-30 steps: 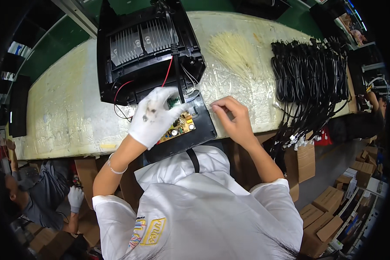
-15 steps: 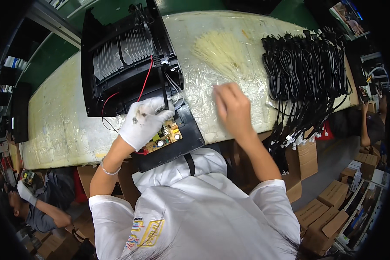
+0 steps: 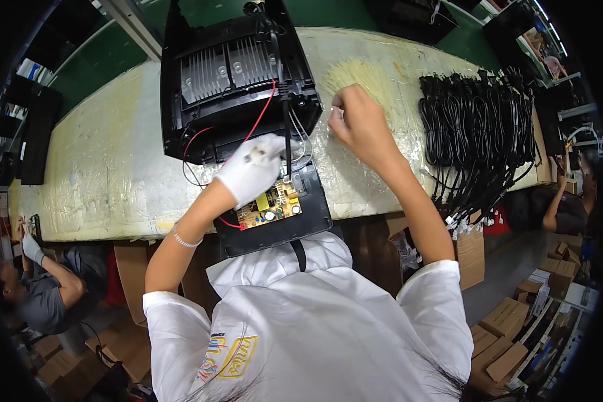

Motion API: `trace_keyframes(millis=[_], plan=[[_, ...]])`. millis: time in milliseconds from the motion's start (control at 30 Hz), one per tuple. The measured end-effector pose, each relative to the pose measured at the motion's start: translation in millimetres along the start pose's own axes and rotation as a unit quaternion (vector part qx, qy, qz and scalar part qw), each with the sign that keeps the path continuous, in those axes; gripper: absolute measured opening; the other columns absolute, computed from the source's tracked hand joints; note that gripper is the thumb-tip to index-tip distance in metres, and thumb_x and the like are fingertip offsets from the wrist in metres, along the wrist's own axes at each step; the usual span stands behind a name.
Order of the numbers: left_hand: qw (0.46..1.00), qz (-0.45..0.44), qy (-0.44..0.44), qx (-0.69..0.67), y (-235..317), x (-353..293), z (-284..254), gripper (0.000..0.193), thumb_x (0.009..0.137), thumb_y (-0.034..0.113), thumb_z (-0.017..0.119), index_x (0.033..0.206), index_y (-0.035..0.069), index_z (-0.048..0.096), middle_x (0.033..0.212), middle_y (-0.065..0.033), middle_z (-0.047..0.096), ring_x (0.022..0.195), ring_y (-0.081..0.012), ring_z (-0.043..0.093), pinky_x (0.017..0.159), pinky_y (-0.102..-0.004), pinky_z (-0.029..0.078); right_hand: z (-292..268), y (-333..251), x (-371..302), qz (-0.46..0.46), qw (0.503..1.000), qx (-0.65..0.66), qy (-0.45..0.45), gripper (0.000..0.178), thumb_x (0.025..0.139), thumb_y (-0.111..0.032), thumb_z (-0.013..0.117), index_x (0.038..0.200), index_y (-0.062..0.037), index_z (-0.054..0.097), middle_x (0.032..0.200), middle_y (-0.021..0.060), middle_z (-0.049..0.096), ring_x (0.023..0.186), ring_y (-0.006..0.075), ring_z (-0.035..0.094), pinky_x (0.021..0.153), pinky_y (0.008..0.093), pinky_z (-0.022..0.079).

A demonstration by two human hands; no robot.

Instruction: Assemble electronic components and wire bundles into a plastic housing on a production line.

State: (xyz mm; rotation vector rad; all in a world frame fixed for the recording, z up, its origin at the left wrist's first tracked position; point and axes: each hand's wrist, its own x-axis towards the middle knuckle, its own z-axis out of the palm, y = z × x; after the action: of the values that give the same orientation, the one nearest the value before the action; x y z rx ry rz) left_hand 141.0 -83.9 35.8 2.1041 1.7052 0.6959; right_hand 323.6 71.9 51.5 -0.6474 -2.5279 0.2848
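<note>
My left hand (image 3: 253,167), in a stained white glove, is closed at the black power cord (image 3: 288,134) that runs down the housing; the fingertips are partly hidden. Beneath the glove lies a tan circuit board (image 3: 275,214) on a black plastic panel (image 3: 308,228), beside my lap. Behind it stands an open black housing (image 3: 238,127) with grey metal fins (image 3: 208,77), a red wire (image 3: 264,115) and thin white wires. My bare right hand (image 3: 367,130) has its fingers curled at the near edge of a pile of pale cable ties (image 3: 362,72). Whether it holds one, I cannot make out.
Several bundled black power cords (image 3: 472,120) lie on the right of the plastic-covered table (image 3: 107,161). Cardboard boxes (image 3: 502,318) stand on the floor at the right. A gloved co-worker (image 3: 47,288) sits at the far left, and another person (image 3: 563,208) is at the far right.
The view has shifted, so the table's things sit farther right. My right hand has moved away from me, up to the cable ties. My left hand stays at the cord.
</note>
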Motion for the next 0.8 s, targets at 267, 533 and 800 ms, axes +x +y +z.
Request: trace_keyframes(millis=[267,533,800], plan=[[0.958,-0.146,-0.048,-0.240,2.9,25.3,0.6,0.029,0.092,0.009,0.052,0.116,0.008,0.067,0.100,-0.0125,0.066,0.094,-0.0227,0.065,0.087,-0.0301,0.049,17.1,-11.2,-51.8,0.285,0.782,0.554,0.030,0.007,0.097,-0.002,0.053,0.102,0.0016,0.050,0.091,0.0108,0.064,0.082,0.0148,0.066,0.072,0.0280,0.056],[0.961,-0.221,-0.031,-0.166,21.0,30.3,-6.4,0.019,0.088,0.020,0.066,0.097,0.005,0.071,0.086,-0.0099,0.066,0.095,-0.0219,0.063,0.083,-0.0338,0.049,29.4,-28.3,-51.0,0.295,0.724,0.624,-0.024,0.011,0.096,-0.007,0.058,0.102,0.0020,0.057,0.091,0.0089,0.068,0.081,0.0129,0.065,0.076,0.0258,0.054],[0.985,-0.054,0.164,-0.002,14.1,6.7,-0.3,0.011,0.083,0.015,0.061,0.086,0.004,0.059,0.088,-0.0125,0.061,0.092,-0.0306,0.059,0.087,-0.0388,0.046,0.4,-43.7,-41.4,-0.159,0.977,0.064,0.129,0.020,0.075,-0.002,0.069,0.095,-0.0021,0.065,0.113,0.0115,0.065,0.086,0.0250,0.061,0.074,0.0327,0.053]])
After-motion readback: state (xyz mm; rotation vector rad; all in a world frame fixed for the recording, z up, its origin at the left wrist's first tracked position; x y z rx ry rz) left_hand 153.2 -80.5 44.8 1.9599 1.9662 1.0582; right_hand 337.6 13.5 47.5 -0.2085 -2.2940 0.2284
